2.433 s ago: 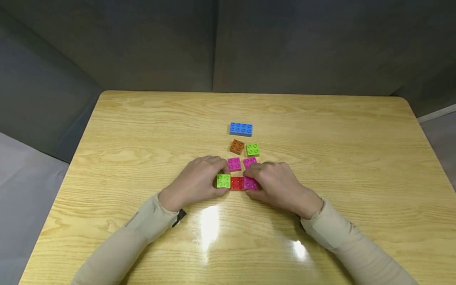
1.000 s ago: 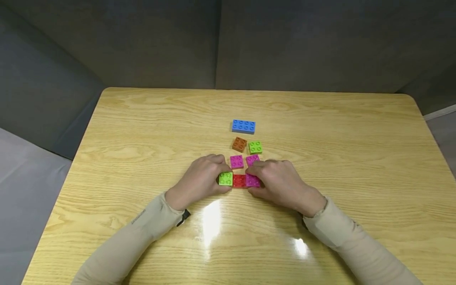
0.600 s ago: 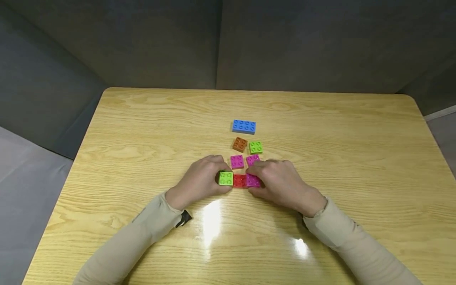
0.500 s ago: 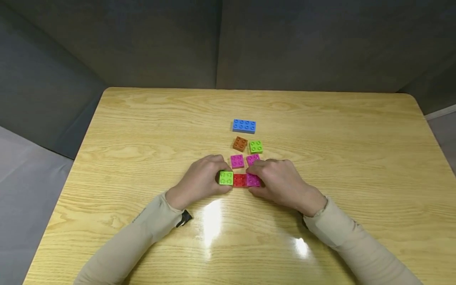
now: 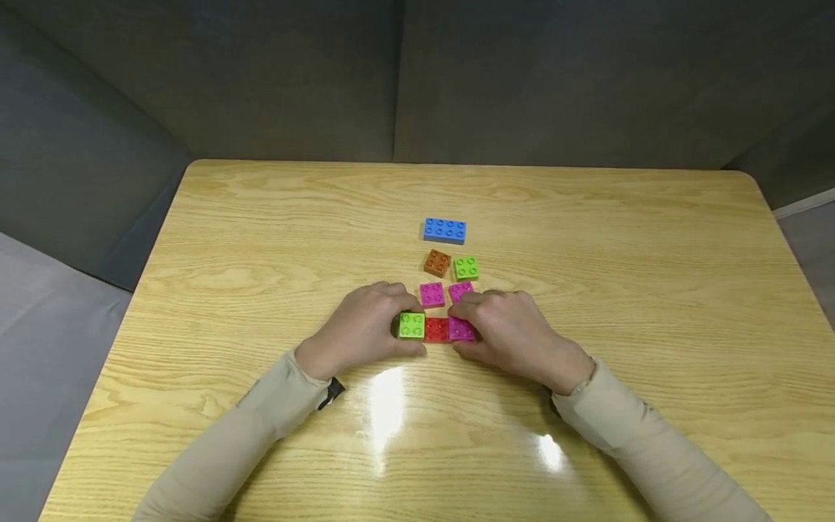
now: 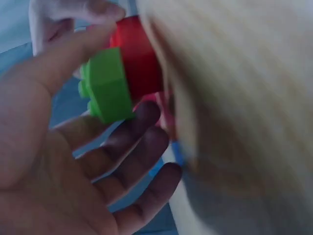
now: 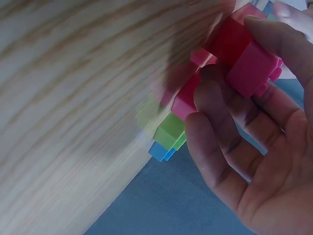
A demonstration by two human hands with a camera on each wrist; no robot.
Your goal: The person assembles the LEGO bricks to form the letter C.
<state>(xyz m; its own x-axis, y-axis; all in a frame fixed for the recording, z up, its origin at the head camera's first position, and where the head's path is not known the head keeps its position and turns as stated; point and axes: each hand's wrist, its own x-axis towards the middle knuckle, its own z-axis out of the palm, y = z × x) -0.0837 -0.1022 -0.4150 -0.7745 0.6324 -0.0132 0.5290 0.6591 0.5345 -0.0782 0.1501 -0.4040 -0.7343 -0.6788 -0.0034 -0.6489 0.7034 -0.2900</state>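
A red brick (image 5: 436, 330) is seen in the middle of a short row, between a green brick (image 5: 412, 325) on the left and a pink brick (image 5: 461, 328) on the right. The row is set near the middle of the wooden table (image 5: 261, 232), between the two hands. In the wrist views, red is shown under both the green brick and the pink brick, and both are touched by it. Whether the red is made of one long brick or more cannot be told.

The green brick is pinched by the left hand (image 5: 362, 326), with the thumb on the near side and a finger on the far side. The pink brick is pinched the same way by the right hand (image 5: 509, 330). The other fingers of both hands are bent and spread a little.

Just past the row, two more small bricks are placed: a loose pink brick (image 5: 432, 295) and a last pink brick (image 5: 461, 291), which is partly hidden by the right hand. Behind them, a brown brick (image 5: 437, 262) is turned a bit, and a lime brick (image 5: 466, 268) is set just beside it. Farthest back, a long blue brick (image 5: 445, 230) with eight bumps is seen.

The arms are covered by beige sleeves (image 5: 261, 413). The table is closed in at the back by a dark grey wall (image 5: 554, 87).
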